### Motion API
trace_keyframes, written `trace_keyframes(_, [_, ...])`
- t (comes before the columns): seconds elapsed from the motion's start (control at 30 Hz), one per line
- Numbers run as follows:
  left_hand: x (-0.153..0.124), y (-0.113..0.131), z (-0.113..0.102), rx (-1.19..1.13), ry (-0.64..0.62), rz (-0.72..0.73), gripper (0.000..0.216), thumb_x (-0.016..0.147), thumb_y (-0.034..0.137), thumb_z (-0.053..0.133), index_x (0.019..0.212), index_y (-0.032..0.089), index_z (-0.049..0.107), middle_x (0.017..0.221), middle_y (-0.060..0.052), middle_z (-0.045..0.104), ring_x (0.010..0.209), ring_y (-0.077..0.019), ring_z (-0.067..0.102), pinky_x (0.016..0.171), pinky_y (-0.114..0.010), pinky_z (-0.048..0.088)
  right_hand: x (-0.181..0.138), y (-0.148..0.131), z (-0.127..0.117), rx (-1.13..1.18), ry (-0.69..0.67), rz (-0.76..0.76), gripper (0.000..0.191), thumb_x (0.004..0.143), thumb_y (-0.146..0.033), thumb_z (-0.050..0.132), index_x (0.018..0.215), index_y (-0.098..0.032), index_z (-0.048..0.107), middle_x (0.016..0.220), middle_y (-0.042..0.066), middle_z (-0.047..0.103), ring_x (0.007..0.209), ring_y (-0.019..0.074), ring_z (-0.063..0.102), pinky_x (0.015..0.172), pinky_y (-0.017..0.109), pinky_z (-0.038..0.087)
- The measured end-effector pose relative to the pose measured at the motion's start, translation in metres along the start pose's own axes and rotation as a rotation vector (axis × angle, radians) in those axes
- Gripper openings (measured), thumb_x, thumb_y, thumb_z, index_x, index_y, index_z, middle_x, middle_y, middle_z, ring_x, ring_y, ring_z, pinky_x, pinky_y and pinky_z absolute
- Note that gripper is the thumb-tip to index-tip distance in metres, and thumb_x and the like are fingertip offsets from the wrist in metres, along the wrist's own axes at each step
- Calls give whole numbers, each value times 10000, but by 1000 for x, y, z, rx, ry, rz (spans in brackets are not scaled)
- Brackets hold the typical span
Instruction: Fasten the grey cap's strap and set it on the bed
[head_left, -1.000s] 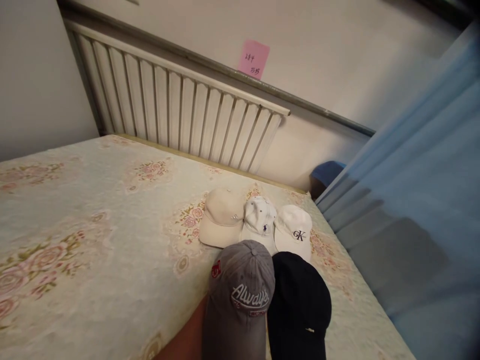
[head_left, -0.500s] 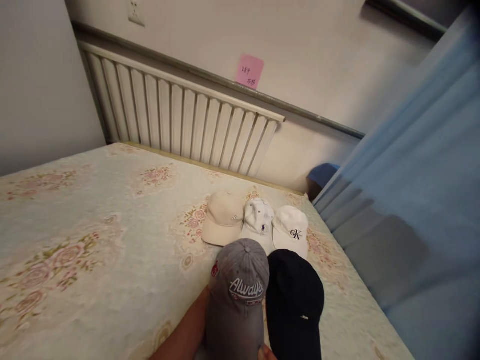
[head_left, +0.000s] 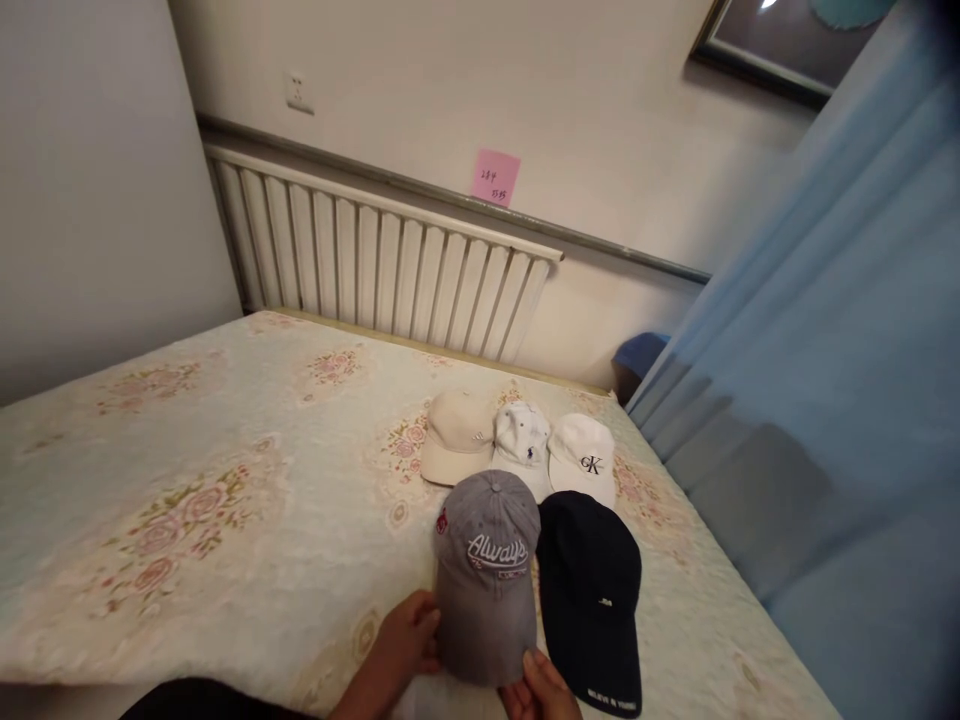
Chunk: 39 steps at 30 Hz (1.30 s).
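A grey baseball cap (head_left: 487, 570) with white "Always" lettering lies brim toward me on the bed's near right part. My left hand (head_left: 409, 635) has its fingers closed at the left edge of the brim. At the brim's front right corner, my right hand (head_left: 536, 687) pinches the edge between thumb and fingers. Right beside the grey cap is a black cap (head_left: 589, 570) with small lettering on its brim. Behind them sit a beige cap (head_left: 455, 430), a white cap with a small dark emblem (head_left: 521, 440) and a white CK cap (head_left: 581, 445), side by side.
A floral sheet (head_left: 300, 510) covers the bed. Along the far edge stands a white radiator (head_left: 382, 260), with a pink note (head_left: 496, 178) on the wall above. A blue curtain (head_left: 825, 400) hangs down the right side. Dark cloth (head_left: 202, 700) shows at the bottom left.
My left hand, hidden behind the grey cap before, now shows at the brim's left edge. More of my right hand and both brims is visible. The camera view has shifted.
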<state>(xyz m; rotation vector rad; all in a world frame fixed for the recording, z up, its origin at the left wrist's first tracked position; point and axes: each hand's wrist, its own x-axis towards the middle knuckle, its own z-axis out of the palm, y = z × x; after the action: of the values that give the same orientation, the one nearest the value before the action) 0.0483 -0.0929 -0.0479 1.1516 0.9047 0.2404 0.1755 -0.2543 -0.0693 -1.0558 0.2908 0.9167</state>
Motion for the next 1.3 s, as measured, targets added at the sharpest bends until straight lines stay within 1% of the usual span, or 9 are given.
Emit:
trace_keyframes(0.1, [-2,-7,2,117,45,0,66,753,207,509,815,190,498,648,30,539,559,-133,597,521,-240,484,-6,0,5,13,-36,-32,456,352,-358,887,694,-228,615,726,23,730,749,249,698,754,361,540])
trace_keyframes(0.17, [-2,-8,3,153,59,-13,69,757,180,488,825,189,479,628,30,540,539,-150,618,488,-240,477,-9,0,7,11,-68,-42,468,367,-356,885,730,-218,625,746,23,734,763,241,699,759,348,540])
trace_keyframes(0.37, [2,-10,6,159,81,-5,101,771,110,418,821,198,410,567,53,511,450,-139,598,410,-212,430,-14,2,7,40,-105,-58,445,430,-309,881,764,-191,610,741,1,727,695,180,685,712,301,544])
trace_keyframes(0.53, [-2,-8,6,174,92,25,108,765,99,410,820,191,415,580,49,528,472,-142,615,424,-216,451,-22,1,7,39,-105,-58,441,448,-275,885,755,-175,586,696,-9,716,657,153,676,671,273,538])
trace_keyframes(0.77, [-7,-10,6,202,108,96,71,792,132,414,811,195,439,554,62,521,485,-127,618,453,-200,462,-24,1,4,-102,-119,-76,487,489,-393,861,806,-158,577,683,19,718,620,158,672,583,251,502])
trace_keyframes(0.87, [-11,-12,7,227,131,128,99,806,121,388,834,189,455,544,55,534,498,-132,623,465,-203,468,-21,4,1,-150,-106,-89,486,502,-426,848,791,-163,559,638,8,701,609,165,675,549,243,485])
trace_keyframes(1.0, [-15,-13,9,256,160,156,124,812,119,381,858,184,476,504,54,543,489,-136,612,474,-205,468,-21,5,-1,-172,-95,-108,486,515,-454,836,774,-170,539,585,-15,672,591,154,670,545,237,484])
trace_keyframes(1.13, [-17,-11,10,264,172,162,124,810,119,388,861,186,480,514,56,546,490,-135,611,474,-202,461,-22,4,-1,-235,-66,-94,534,471,-505,839,754,-169,537,548,-22,654,574,155,667,518,230,473])
trace_keyframes(1.3, [-20,-7,11,280,206,169,139,808,135,399,905,181,486,474,65,503,440,-138,570,428,-203,414,-19,6,0,-290,-37,-123,556,434,-554,830,689,-173,514,527,-30,635,542,159,662,475,224,461])
